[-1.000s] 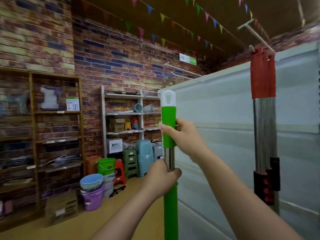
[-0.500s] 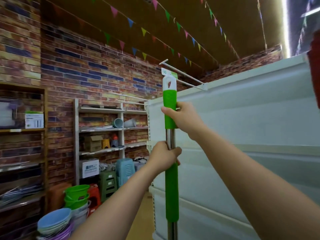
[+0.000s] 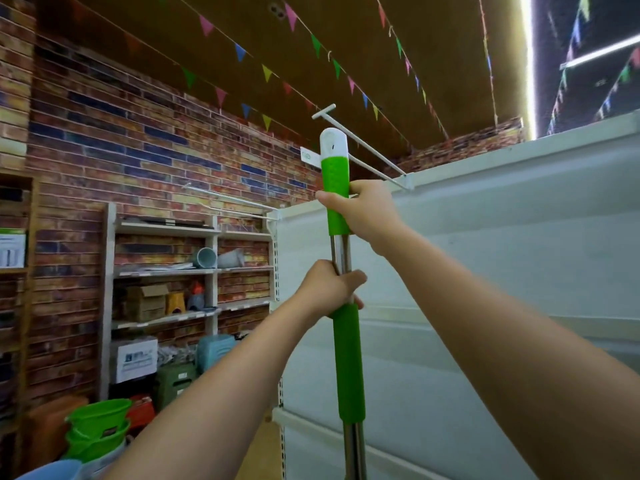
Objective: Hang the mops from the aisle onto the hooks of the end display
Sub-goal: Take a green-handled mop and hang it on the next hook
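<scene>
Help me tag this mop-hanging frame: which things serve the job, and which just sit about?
In the job:
- green mop handle
- white hook on the end display
- left hand and right hand, gripping the handle

Lying about:
- green buckets
- cardboard box
- bunting

We hold the mop handle (image 3: 347, 355) upright in front of us. Our right hand (image 3: 365, 213) grips the upper green sleeve, our left hand (image 3: 329, 289) the bare metal just below it. The white cap (image 3: 333, 142) sits level with the long white hook (image 3: 363, 147) jutting from the top of the white end display (image 3: 502, 271). Far left, shelves (image 3: 166, 271) stand against the brick wall, green buckets (image 3: 100, 427) near them.
</scene>
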